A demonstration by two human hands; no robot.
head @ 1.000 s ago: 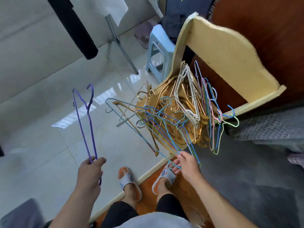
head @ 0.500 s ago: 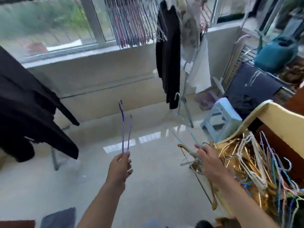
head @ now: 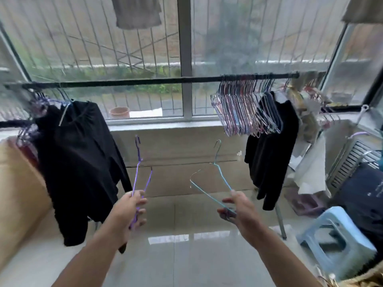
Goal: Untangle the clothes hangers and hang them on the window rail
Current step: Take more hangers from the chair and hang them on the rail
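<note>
A purple hanger (head: 138, 175) and a light blue hanger (head: 215, 179), both thin wire, are held upright in front of the window, hooks uppermost and each free of the other. The purple one is seen nearly edge-on, its hook well below the black window rail (head: 145, 81); the blue one is turned more broadside, its hook likewise well below the rail. The rail runs across the window and has a long bare stretch at its middle, between a black garment (head: 78, 162) at the left and a dense bunch of hung hangers (head: 244, 112) at the right.

Step in hand, as judged: carrying two freed hangers up to the rail. To do it well, each hook should be raised above the rail, turned so its opening faces the bar, and lowered onto the bare middle stretch or just beside the bunch, one hanger at a time, so that the two do not cross and lock again. Keeping the wire frames apart during the lift matters most.

The left hand (head: 129, 210) has its grip closed on the lower part of the purple hanger, thumb and fingers curled round the wire. The right hand (head: 238, 208) pinches the lower corner of the blue hanger between thumb and fingertips, the grip clamped on the wire. A pale blue stool (head: 335, 241) stands on the tiled floor (head: 186, 255) at the right.
</note>
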